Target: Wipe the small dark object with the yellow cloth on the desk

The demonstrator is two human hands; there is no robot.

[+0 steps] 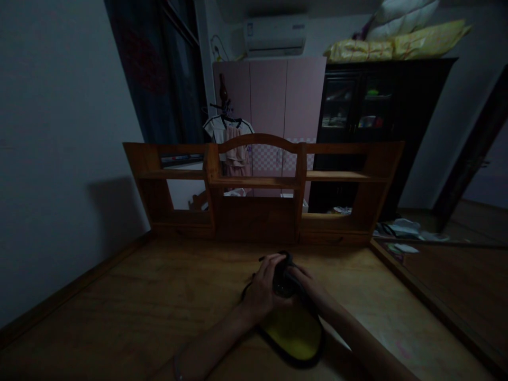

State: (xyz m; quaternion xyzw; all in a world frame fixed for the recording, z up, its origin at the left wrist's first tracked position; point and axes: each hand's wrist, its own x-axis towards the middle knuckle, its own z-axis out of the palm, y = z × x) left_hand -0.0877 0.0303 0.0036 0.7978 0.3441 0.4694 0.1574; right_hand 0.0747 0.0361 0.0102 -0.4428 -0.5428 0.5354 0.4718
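Both hands [262,286] [309,283] curl fingers closed around a dark, yellow-faced item [294,333].

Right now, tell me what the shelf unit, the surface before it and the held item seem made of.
Shelf unit: apparently wood, stained or varnished, by its warm brown boards. Surface: wood, perhaps lacquered, by its streaky grain and pale sheen. Held item: possibly fabric or foam, by its matte yellow face; too dim to settle.
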